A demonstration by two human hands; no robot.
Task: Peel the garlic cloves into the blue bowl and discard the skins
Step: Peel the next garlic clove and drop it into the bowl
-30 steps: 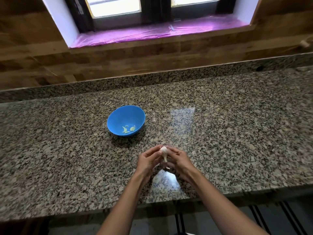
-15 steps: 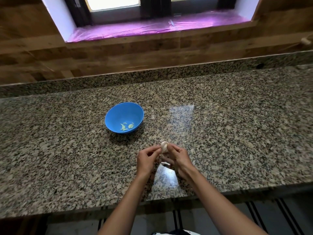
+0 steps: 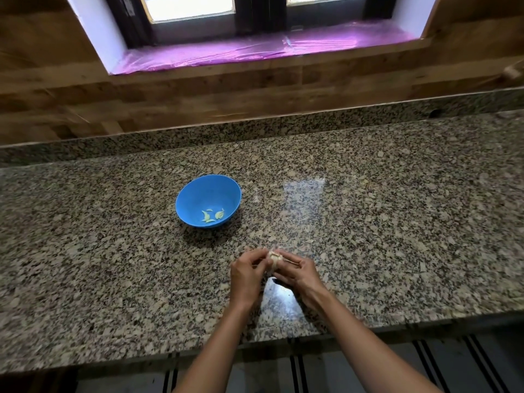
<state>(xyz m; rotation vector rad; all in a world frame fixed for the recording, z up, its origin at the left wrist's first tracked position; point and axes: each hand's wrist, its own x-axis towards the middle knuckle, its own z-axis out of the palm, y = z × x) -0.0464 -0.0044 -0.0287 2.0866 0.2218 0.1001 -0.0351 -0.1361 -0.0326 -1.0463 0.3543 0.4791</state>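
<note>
Just below the middle of the frame the two hands meet over the tabletop (image 3: 397, 222). The left hand (image 3: 246, 275) has its fingers curled in, fingertips pinching the left side of a pale garlic bulb (image 3: 273, 260). The right hand (image 3: 301, 276) grips the same bulb from the right, its fingers bent round it. The bulb sits between the two sets of fingertips, with papery skin on it. Whether it touches the stone beneath cannot be told.

Up and to the left of the hands, well apart from them, stands the blue bowl (image 3: 198, 194), upright on the speckled granite. In its bottom, toward the lower right of the bowl, lie a few small yellowish-green peeled cloves (image 3: 212, 216).

Beyond the tabletop, across the upper part of the frame, runs a wooden wall (image 3: 198, 89). Above it, a window sill (image 3: 326, 38) is covered with shiny purple film. Along the bottom edge, a floor (image 3: 425, 370) with dark stripes shows below the tabletop's front edge.
</note>
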